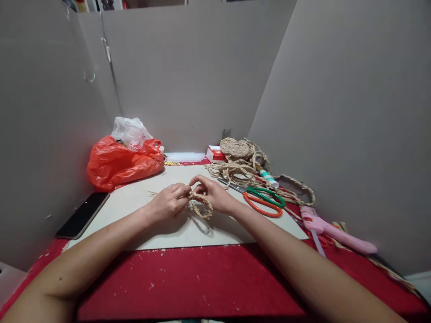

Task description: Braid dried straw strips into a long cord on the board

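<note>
A thin braided straw cord (204, 211), bent into a small loop, hangs between my two hands above the white board (161, 240). My left hand (170, 200) is closed on the cord's end, with loose strands poking out to its left. From the other side, my right hand (212, 193) pinches the same braid near the top of the loop, its index finger arched. The exact grip of the fingertips is partly hidden. Close to my right wrist lie scissors (264, 202) with one green and one orange handle.
Braided straw coils (235, 150) heap at the back right, beside a red-and-white box (215, 154) and a white-and-teal tube (268, 178). A pink glue gun (336, 231) lies far right. At left are a phone (83, 215) and a red plastic bag (124, 163). Grey walls enclose the table.
</note>
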Demonstrator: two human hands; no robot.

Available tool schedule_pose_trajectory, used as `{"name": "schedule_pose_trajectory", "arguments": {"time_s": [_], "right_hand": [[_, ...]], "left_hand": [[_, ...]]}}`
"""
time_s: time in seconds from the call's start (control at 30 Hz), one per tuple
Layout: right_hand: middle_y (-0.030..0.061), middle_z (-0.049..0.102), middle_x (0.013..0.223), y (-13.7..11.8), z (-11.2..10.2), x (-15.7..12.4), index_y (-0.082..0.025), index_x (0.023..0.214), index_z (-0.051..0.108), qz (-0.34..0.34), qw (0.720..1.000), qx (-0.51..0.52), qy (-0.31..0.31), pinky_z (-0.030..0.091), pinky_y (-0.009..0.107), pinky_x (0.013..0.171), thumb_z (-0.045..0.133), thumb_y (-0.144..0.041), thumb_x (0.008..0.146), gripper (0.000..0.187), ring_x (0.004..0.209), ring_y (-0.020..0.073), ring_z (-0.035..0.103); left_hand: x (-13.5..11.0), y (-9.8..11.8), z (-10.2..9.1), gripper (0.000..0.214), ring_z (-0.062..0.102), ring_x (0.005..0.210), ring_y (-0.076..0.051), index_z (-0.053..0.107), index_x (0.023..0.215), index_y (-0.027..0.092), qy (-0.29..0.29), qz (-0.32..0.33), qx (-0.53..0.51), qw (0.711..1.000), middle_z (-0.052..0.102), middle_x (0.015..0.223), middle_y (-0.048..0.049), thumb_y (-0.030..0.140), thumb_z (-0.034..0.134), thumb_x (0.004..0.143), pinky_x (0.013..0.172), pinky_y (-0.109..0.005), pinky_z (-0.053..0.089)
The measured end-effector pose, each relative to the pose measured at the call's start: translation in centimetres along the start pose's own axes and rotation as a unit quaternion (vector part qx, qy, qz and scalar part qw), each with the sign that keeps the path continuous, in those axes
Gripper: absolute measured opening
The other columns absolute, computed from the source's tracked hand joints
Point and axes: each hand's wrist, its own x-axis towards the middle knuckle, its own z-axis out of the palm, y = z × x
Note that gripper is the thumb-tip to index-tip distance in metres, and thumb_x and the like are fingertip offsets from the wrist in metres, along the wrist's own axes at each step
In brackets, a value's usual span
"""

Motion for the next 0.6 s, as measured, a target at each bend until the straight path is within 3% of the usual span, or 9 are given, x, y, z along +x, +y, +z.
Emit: {"name": "schedule_pose_trajectory", "arguments": {"time_s": [0.17, 0.33, 0.6], "right_hand": [[-0.0041, 0.056, 0.064, -0.3, -0.2, -0.1, -0.018, 0.092, 0.045, 0.016, 0.998, 0.055, -0.041, 0.038, 0.021, 0.055, 0.057, -0.021, 0.076, 0.021, 0.056, 0.0081, 0.047], [-0.0018, 0.058, 0.067, -0.5, -0.7, -0.2, -0.017, 0.095, 0.046, 0.034, 0.994, 0.085, -0.06, 0.037, 0.021, 0.053, 0.058, -0.022, 0.077, 0.022, 0.055, 0.0078, 0.047], [-0.0034, 0.058, 0.062, -0.4, -2.3, -0.1, -0.015, 0.095, 0.054, 0.026, 0.997, 0.047, -0.053, 0.034, 0.021, 0.053, 0.061, -0.022, 0.074, 0.024, 0.053, 0.0069, 0.045]], "left_hand": [[0.3, 0.5, -0.1, 0.02, 0.052, 0.084, -0.017, 0.06, 0.074, 0.014, -0.018, -0.021, -0.068, 0.997, 0.06, 0.09, -0.0103, 0.013, 0.043, 0.085, 0.074, -0.031, 0.045], [0.4, 1.1, -0.7, 0.021, 0.048, 0.068, -0.012, 0.059, 0.074, 0.015, -0.058, -0.09, -0.123, 0.987, 0.057, 0.081, -0.0056, 0.013, 0.041, 0.084, 0.061, -0.024, 0.041], [-0.2, 0.8, -0.4, 0.028, 0.042, 0.065, -0.013, 0.052, 0.055, 0.015, -0.025, -0.043, -0.106, 0.993, 0.05, 0.071, -0.0054, 0.009, 0.042, 0.08, 0.06, -0.026, 0.038]]}}
